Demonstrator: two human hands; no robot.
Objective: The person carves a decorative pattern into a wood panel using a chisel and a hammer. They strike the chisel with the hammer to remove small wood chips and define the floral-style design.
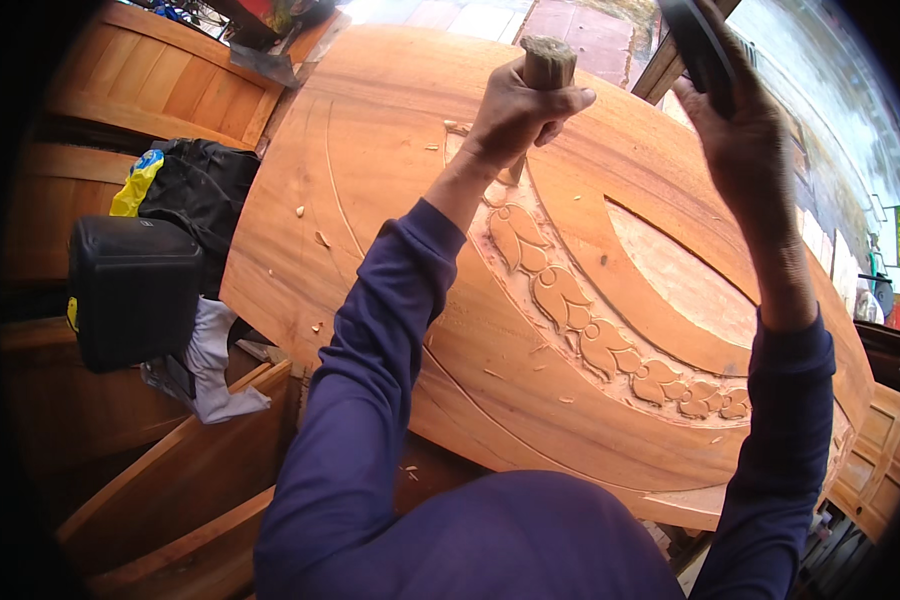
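Note:
My left hand (515, 115) is wrapped round the wooden handle of a chisel (548, 64), which stands nearly upright. The chisel's blade tip meets the upper end of a recessed band in a large brown wooden panel (390, 100). Along that band runs a carved relief of leaves and flowers (560, 295). Raised at the upper right, my right hand (748, 155) grips a long dark tool (698, 50); its far end is cut off by the picture's edge, so its kind is unclear. Small wood chips (322, 240) lie scattered on the panel.
Left of the panel are a black plastic container (135, 290), a black cloth (202, 180), a yellow bag (137, 185) and a pale grey cloth (215, 365). Panelled wooden doors (160, 75) stand behind them. An oval recess (680, 275) is cut into the panel's right part.

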